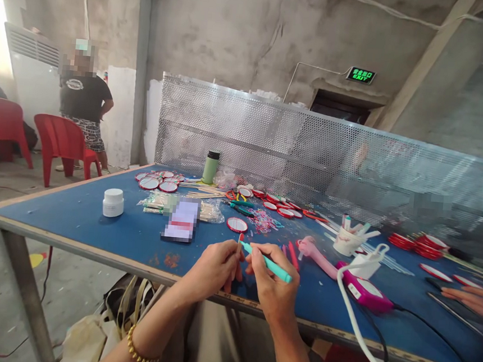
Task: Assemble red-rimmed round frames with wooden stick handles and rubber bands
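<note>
My left hand (217, 263), with a gold bead bracelet at the wrist, is closed on a thin wooden stick (239, 246) that has a red tip. My right hand (272, 288) grips a teal marker pen (278, 270). The pen's front end points at the stick, just below the red tip; whether they touch I cannot tell. Behind the hands lies a round red-rimmed disc (236, 224) beside a pile of colourful small bands (265, 221). Red sticks (292, 255) lie near my right hand.
A phone (182, 221), white jar (113, 202), green bottle (211, 167), pliers (239, 207) and more red-rimmed discs (157, 182) lie on the blue table (76, 228). Rightward are a pink hand fan (317, 255), pen cup (346, 241), magenta device (365, 290), white cable (350, 314) and another person's hand (472, 300).
</note>
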`<state>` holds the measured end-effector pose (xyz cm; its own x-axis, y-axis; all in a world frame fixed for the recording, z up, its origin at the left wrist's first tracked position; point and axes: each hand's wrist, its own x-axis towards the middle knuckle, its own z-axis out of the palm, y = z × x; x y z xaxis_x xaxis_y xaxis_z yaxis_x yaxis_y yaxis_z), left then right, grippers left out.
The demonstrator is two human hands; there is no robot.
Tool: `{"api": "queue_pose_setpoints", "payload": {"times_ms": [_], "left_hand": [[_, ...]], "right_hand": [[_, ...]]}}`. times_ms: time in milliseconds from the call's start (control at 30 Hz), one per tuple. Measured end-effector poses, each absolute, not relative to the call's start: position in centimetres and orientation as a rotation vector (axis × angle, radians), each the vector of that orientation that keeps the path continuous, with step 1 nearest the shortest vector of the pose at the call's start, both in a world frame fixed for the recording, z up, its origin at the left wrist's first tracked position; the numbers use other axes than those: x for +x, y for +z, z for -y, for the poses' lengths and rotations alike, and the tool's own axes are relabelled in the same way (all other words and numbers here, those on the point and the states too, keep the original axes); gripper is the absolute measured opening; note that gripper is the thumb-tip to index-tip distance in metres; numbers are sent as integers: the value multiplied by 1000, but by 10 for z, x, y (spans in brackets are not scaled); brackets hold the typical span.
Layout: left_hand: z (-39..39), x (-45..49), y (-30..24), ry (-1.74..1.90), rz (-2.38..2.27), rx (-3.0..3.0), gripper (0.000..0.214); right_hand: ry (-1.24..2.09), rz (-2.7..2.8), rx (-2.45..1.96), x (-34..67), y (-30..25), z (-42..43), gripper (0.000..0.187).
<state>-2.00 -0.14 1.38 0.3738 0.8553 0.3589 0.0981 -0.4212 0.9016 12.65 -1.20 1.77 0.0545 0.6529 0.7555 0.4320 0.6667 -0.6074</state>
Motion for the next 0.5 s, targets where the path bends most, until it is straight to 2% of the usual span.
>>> {"api": "queue_pose_setpoints", "payload": {"times_ms": [500], "left_hand": [[2,-20,15,1125,-853,1800,22]], "right_hand": [[188,1565,-909,126,18,12,20]]}}
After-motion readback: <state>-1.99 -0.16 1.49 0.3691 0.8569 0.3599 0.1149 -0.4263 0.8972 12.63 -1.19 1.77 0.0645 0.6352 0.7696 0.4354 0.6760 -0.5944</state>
